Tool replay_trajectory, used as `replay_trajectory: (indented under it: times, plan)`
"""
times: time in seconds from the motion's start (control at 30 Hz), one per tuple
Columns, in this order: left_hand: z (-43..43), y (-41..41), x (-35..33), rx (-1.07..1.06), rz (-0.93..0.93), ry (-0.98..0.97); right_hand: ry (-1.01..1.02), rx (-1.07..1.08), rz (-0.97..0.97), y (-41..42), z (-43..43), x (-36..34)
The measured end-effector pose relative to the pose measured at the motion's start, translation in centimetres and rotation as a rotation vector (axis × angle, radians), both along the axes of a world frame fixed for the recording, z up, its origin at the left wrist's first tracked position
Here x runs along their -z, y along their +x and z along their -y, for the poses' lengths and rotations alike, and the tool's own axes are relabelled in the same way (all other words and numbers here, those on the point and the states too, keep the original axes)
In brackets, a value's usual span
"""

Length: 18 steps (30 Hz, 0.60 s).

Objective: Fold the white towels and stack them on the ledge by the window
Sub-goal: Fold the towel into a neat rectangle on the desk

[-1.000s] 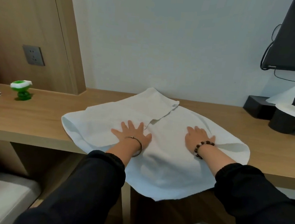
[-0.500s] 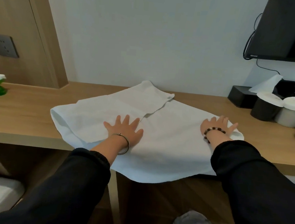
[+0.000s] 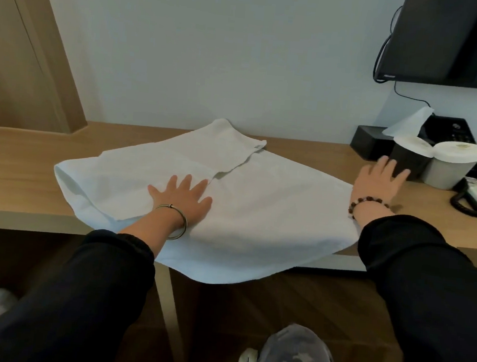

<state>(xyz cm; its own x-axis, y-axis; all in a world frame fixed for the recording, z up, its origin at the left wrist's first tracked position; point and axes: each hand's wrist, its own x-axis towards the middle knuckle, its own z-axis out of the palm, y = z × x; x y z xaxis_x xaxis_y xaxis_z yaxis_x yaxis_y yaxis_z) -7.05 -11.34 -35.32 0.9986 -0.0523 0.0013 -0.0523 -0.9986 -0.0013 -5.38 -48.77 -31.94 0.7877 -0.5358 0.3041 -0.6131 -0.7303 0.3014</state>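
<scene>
One fold in: my left grip [image 3: 182, 202], splayed, pins the white towel [image 3: 260, 211]; my right grip [image 3: 378, 181], fingers straight, holds nothing. Folding, stacking remain.

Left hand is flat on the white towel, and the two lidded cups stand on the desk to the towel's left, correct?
Not quite. The left hand does lie flat on the white towel, but the black cup and the pale cup stand on the desk to the towel's right, by the right hand. The head view shows it.
</scene>
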Motion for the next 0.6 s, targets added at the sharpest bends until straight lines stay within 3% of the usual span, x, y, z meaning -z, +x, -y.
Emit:
replay_trajectory:
  times: [0.1, 0.23, 0.33, 0.5, 0.53, 0.6]
  plan:
    - [0.0, 0.0, 0.0, -0.002, 0.012, 0.003, 0.036, -0.193, 0.003, 0.7, -2.0, 0.3]
    - [-0.1, 0.0, 0.2, -0.007, 0.009, -0.001, 0.552, -0.558, -0.143, 0.8, -4.3, 1.2]
    - [0.0, 0.3, 0.3, -0.001, 0.008, 0.002, 0.591, -0.462, -0.157, -0.1, -2.4, 1.5]
    - [1.5, 0.1, 0.1, 0.047, -0.005, 0.012, 0.616, 0.072, -0.057, -1.5, -1.4, 0.8]
    - [1.7, 0.0, 0.0, 0.058, -0.006, 0.013, 0.575, 0.062, -0.055, -1.5, -2.3, 0.6]
    - [1.9, -0.1, -0.1, 0.091, -0.009, 0.016, 0.536, -0.206, -0.053, -0.7, -5.1, 0.4]
